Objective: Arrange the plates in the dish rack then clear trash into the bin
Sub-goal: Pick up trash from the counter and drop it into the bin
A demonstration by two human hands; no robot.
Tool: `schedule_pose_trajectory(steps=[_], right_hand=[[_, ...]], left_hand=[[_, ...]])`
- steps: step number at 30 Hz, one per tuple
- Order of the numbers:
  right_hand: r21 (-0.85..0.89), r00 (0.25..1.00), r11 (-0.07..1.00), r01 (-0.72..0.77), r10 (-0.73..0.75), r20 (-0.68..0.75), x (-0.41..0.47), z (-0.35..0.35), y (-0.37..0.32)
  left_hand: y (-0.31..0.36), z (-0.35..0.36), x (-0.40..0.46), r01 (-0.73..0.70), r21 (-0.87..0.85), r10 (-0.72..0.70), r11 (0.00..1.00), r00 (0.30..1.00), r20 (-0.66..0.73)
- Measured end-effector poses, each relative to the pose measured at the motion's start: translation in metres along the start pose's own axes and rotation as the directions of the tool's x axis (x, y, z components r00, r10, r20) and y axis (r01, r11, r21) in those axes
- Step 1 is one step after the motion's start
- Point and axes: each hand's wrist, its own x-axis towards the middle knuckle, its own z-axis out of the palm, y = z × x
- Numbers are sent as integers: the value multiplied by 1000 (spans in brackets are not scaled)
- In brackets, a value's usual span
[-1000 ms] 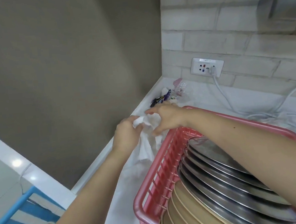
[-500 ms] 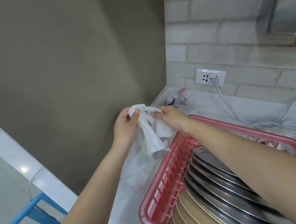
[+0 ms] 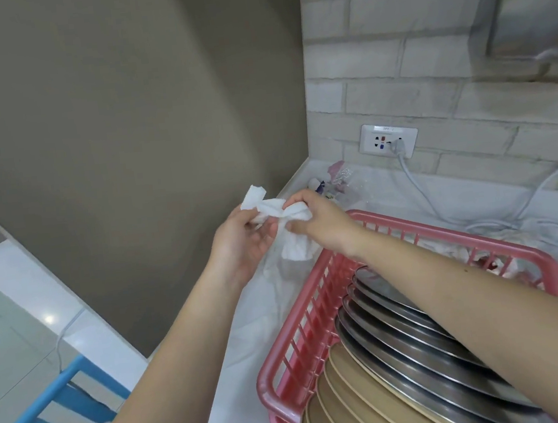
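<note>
2 bare forearms reach into the head view, with no sleeves, watches, bracelets or rings on them. The left hand (image 3: 240, 246) and right hand (image 3: 323, 222) are ungloved. The right forearm (image 3: 469, 298) carries 2 small dark moles, 1 near the wrist and 1 further up.

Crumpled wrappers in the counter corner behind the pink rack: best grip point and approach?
Probably pinch the raised clear-plastic crinkle at the top of the wrapper pile, coming from above and the front-left. The pink dish rack blocks the near right side, and walls close the back and left. Both hands are busy: left hand and right hand hold the white tissue.
</note>
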Motion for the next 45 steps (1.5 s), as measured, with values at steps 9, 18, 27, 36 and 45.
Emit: schedule_pose_trajectory(steps=[9, 18, 27, 36, 45], right_hand=[[140, 992, 990, -27, 44, -117, -7, 18, -14], [-50, 953, 994, 98, -80, 291, -40, 68, -55], [-200, 842, 971, 132, -4, 539, -83, 140, -89], [-336, 635, 881, 333, 54, 771, -132, 240, -89], [-398, 568, 807, 436, 96, 817, -132, 282, -81]], left_hand=[[-13, -5, -31, 116, 188, -137, 975, 986, 98], [0, -58, -81, 35, 55, -36, 998, 999, 30], [-5, -157, -156, 24, 180, 64, 983, 881, -468], [-39, -256, -215, 308, 411, 138, 858, 633, -762], [-73, -331, -235, 495, 668, 315, 556, 618, -720]])
